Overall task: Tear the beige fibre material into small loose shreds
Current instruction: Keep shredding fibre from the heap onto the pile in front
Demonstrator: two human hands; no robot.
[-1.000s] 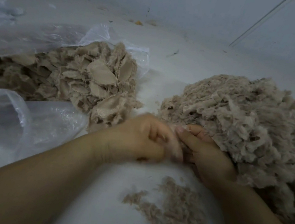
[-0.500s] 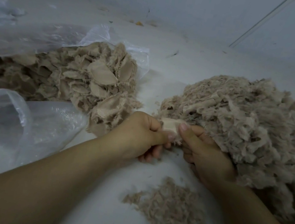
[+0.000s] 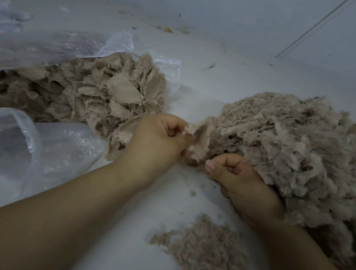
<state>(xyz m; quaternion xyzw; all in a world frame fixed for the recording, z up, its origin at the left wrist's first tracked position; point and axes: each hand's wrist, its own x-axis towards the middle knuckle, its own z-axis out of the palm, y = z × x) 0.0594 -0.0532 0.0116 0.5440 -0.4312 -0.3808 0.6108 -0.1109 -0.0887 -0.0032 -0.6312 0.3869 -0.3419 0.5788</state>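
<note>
A small beige fibre piece sits between the two hands, right at the near edge of the big shredded heap. The left hand has its fingers curled in and pinches the piece's left edge. The right hand is a fist just below and to the right of the piece, thumb laid forward; whether it grips any fibre I cannot tell. Behind the left hand, untorn flat pieces spill from a clear plastic bag. A low scatter of loose shreds lies on the pale floor between the forearms.
</note>
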